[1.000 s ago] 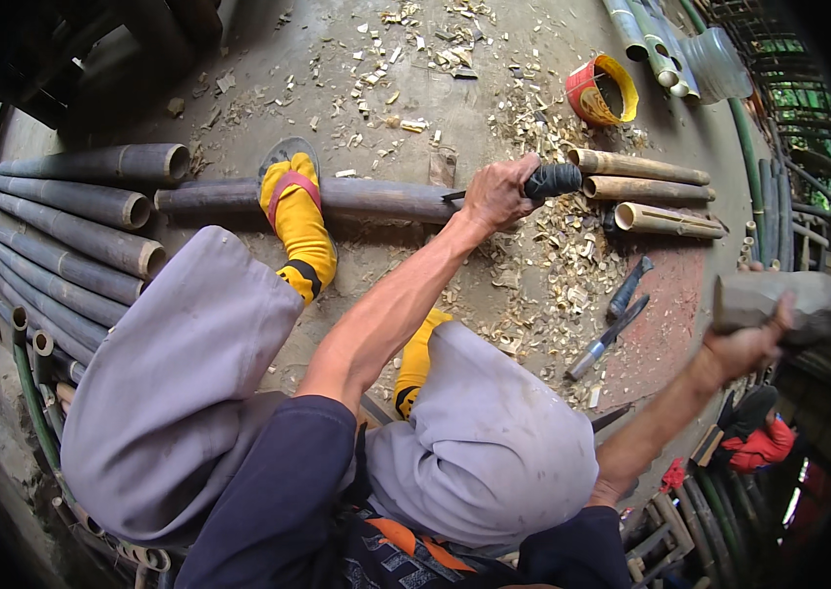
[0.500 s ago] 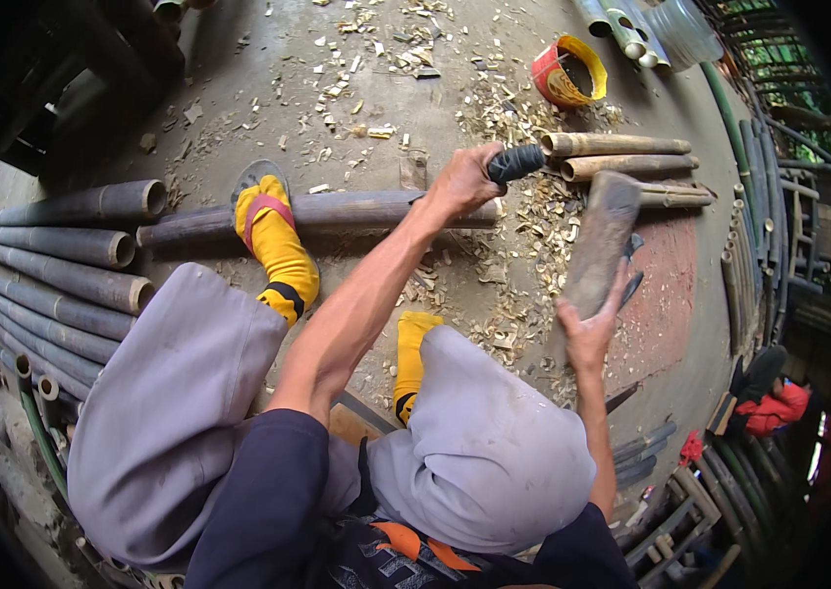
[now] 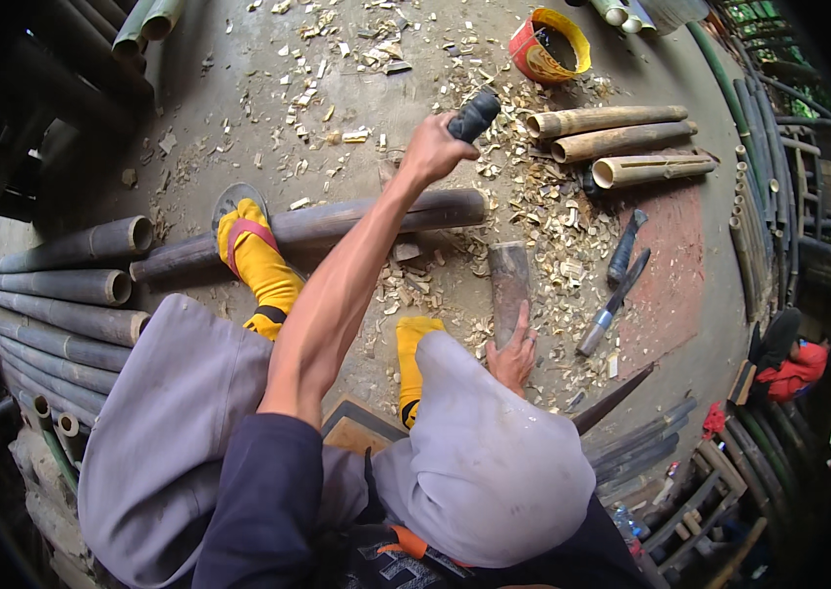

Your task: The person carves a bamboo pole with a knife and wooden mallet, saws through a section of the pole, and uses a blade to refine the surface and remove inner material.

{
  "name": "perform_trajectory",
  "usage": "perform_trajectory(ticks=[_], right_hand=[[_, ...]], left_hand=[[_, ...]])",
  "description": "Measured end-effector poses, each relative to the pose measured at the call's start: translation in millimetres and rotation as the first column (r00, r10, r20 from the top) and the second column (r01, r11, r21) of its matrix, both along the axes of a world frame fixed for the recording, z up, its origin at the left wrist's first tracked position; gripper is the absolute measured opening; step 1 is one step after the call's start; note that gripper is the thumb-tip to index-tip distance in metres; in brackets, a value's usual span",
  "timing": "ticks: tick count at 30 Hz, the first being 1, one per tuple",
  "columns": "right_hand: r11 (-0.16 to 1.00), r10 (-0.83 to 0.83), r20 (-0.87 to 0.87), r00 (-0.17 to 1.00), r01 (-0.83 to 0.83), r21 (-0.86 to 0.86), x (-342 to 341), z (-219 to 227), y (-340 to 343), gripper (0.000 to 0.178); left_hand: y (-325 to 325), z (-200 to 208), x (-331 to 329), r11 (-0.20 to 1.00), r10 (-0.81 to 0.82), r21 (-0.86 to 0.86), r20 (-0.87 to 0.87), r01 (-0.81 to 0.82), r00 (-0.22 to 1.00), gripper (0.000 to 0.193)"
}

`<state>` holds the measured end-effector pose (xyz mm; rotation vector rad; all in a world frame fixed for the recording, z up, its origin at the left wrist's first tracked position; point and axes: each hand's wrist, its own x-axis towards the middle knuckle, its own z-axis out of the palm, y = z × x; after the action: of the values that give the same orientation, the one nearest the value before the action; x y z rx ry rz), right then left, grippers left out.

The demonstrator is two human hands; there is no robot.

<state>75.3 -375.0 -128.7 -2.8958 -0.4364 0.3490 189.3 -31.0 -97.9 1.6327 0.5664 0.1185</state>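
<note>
My left hand (image 3: 438, 149) is closed round a black-wrapped handle (image 3: 475, 116) that sticks up past the thumb; the tool's other end is hidden. Beneath that arm lies a dark bamboo pole (image 3: 337, 228). My left foot, in a yellow sock (image 3: 268, 270) and sandal, rests on this pole. Beside my right knee, my right hand (image 3: 513, 358) holds a worn brown wooden block (image 3: 509, 280), the index finger stretched along it. The block is apart from the pole and the handle.
Cut bamboo pieces (image 3: 621, 142) lie at the far right, below a red and yellow bucket (image 3: 551, 47). Two black-handled tools (image 3: 621, 275) lie near a reddish board (image 3: 666, 275). Dark bamboo poles (image 3: 62, 285) are stacked at left. Wood chips cover the floor.
The wooden block has swung left and down toward my right knee, in my right hand. My left hand with the black handle has shifted left and up in the picture; the view has moved slightly too.
</note>
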Motion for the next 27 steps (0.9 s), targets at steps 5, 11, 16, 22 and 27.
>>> perform_trajectory(ticks=[5, 11, 16, 22, 27], right_hand=[[1.000, 0.015, 0.052, 0.999, -0.014, -0.019, 3.0, 0.8, -5.3, 0.103], [0.999, -0.038, 0.002, 0.999, 0.038, -0.028, 2.1, -0.8, -5.1, 0.102], [0.999, -0.010, -0.029, 1.000, 0.011, 0.040, 4.4, 2.5, -5.3, 0.102], [0.992, -0.076, -0.137, 0.988, 0.089, 0.093, 8.2, 3.4, -9.2, 0.103], [0.739, -0.023, -0.489, 0.872, 0.345, 0.579, 59.3, 70.0, 1.5, 0.100]], left_hand=[[-31.1, 32.1, -99.1, 0.750, 0.652, -0.308, 0.494, -0.585, 0.575, 0.022], [-34.6, 50.5, -74.8, 0.835, 0.550, -0.361, 0.540, -0.415, 0.638, 0.022], [-40.2, 26.9, -42.4, 0.954, 0.294, -0.083, 0.462, -0.289, 0.837, 0.020], [-37.9, 19.2, -28.1, 0.974, 0.217, -0.141, 0.352, -0.178, 0.911, 0.026], [-41.8, 30.3, -13.2, 0.994, 0.107, -0.003, 0.350, -0.113, 0.931, 0.025]])
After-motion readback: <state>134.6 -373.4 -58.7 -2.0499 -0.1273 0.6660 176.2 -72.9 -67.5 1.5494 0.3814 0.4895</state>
